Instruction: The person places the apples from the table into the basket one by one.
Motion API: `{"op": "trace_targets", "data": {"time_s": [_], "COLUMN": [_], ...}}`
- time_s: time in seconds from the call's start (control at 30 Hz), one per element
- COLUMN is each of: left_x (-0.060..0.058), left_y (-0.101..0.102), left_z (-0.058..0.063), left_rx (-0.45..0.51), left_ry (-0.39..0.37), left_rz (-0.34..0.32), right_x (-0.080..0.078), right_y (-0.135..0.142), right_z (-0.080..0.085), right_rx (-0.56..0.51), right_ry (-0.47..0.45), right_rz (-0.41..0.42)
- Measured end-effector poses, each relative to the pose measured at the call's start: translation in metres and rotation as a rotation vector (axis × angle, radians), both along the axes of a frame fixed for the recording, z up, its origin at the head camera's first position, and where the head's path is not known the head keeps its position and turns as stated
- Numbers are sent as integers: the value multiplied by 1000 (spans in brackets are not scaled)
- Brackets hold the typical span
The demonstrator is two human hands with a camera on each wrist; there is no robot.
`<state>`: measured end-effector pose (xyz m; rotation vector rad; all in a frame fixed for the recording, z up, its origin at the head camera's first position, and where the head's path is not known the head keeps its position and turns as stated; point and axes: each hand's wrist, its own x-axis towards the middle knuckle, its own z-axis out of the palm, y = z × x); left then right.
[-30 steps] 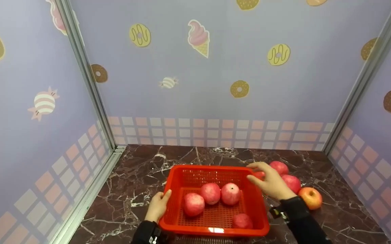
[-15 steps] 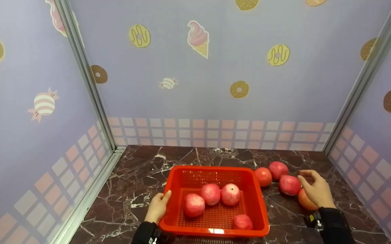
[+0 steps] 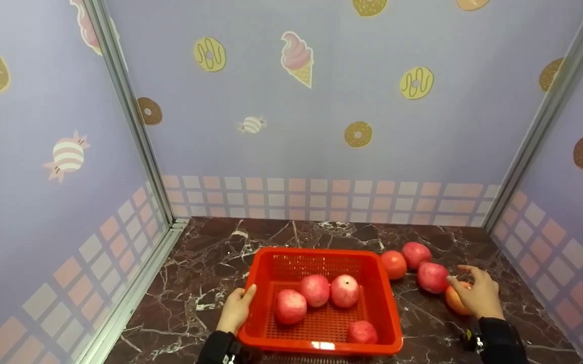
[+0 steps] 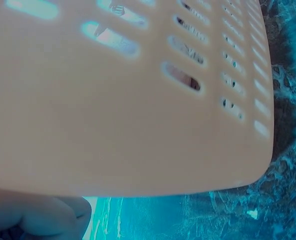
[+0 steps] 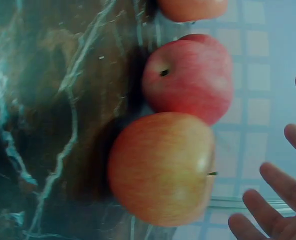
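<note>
A red plastic basket (image 3: pixel 321 345) with slotted walls stands on the table, several red apples (image 3: pixel 315 290) lying inside. My left hand (image 3: pixel 235 309) grips its left rim, thumb on top; in the left wrist view, fingers (image 4: pixel 43 215) show beside the basket wall (image 4: pixel 113 125). To the basket's right, my right hand (image 3: pixel 479 293) hovers over a yellow-orange apple (image 3: pixel 456 301), partly covering it. The right wrist view has that yellow-orange apple (image 5: pixel 162 170) apart from the spread fingers (image 5: pixel 282 182). A red apple (image 3: pixel 433 277) lies just left of it.
Another red apple (image 3: pixel 416 255) and an orange-red round fruit (image 3: pixel 393 264) lie farther back, close to the basket's right rim. The dark marbled table (image 3: pixel 210 242) is bounded by patterned walls (image 3: pixel 291 151) at the back and both sides.
My right hand has moved right from over the basket's right edge to above the yellow-orange apple, then slightly lower. The left hand and the basket have stayed put.
</note>
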<state>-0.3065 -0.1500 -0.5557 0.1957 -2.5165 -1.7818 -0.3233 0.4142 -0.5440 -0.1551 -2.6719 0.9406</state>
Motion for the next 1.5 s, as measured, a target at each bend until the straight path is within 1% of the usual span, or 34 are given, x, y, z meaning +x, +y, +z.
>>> {"op": "trace_targets", "data": {"time_s": [0.2, 0.27, 0.43, 0.53, 0.73, 0.9, 1.07, 1.3, 1.5], "left_x": [-1, -1, -2, -3, -3, -3, -1, -1, 0], "left_y": [1, 1, 1, 2, 1, 1, 1, 1, 0], "left_z": [-1, -1, -2, -2, -2, -2, -2, -1, -2], "left_rx": [0, 2, -3, 2, 9, 3, 12, 14, 31], "left_ry": [4, 2, 18, 20, 7, 14, 6, 0, 1], "left_rz": [3, 5, -1, -4, 0, 4, 4, 6, 1], "right_x": [-5, -6, -9, -10, -12, -14, -15, -14, -13], "right_y": [4, 5, 5, 5, 5, 4, 4, 4, 3], "right_z": [-11, -14, -20, -23, -27, -30, -35, -43, -45], "right_rx": [-15, -20, -18, -15, 0, -3, 6, 38, 33], "right_ry": [-111, -132, -168, -174, -147, -176, -204, -188, -174], "right_rz": [-17, -20, 3, 11, 19, 15, 8, -12, -20]}}
